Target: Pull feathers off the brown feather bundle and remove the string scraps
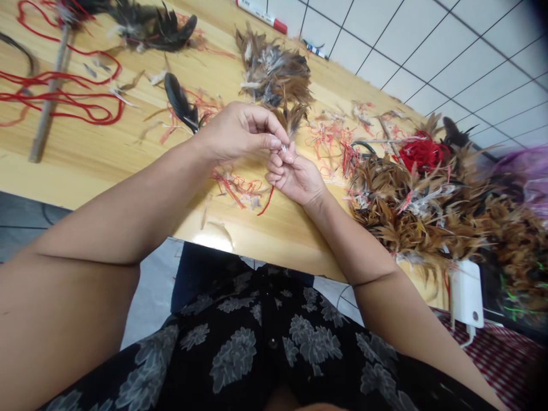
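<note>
My left hand [250,131] and my right hand [295,174] meet above the wooden table, thumbs and fingers pinched together. Between the fingertips are the white quill ends of a small brown feather bunch [294,119], whose tips point away from me. Which fingers bear most of the grip is hard to see. A short red string [267,201] shows below my right hand; whether it is held there is unclear. Just beyond lies a bigger brown feather bundle [278,68]. One black feather [180,103] rests beside my left wrist.
Red cord [85,108] loops around a stick [51,97] at the left, near black feathers [158,31]. Many brown feather bundles [411,205] and a red thread ball [422,153] are piled right. A white plugged-in device [467,294] sits at the edge. A marker [261,16] lies behind.
</note>
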Action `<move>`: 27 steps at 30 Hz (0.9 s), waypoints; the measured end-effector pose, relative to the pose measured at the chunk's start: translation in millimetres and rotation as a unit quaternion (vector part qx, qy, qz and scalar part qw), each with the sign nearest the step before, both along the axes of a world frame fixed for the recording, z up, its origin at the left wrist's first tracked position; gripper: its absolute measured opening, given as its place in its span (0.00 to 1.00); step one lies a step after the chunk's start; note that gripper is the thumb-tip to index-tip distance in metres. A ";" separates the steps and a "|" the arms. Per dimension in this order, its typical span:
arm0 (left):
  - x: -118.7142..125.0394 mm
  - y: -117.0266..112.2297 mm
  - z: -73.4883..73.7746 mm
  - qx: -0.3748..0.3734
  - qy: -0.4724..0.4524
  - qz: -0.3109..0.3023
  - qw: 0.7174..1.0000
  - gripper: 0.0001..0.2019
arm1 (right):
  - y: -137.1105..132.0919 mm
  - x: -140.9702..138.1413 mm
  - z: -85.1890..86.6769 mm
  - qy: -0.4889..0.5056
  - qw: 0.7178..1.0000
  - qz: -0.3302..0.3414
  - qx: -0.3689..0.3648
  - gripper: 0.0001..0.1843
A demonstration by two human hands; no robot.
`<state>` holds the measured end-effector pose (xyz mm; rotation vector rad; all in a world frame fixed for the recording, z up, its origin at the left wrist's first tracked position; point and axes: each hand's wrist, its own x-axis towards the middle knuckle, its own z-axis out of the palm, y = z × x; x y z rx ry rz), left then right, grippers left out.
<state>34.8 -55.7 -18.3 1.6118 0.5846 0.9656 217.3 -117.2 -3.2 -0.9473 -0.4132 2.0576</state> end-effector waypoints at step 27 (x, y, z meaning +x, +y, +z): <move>14.6 10.6 -34.4 0.269 0.129 0.205 0.932 0.19 | 1.5 -4.6 -1.5 0.003 1.000 -0.008 -0.013 0.26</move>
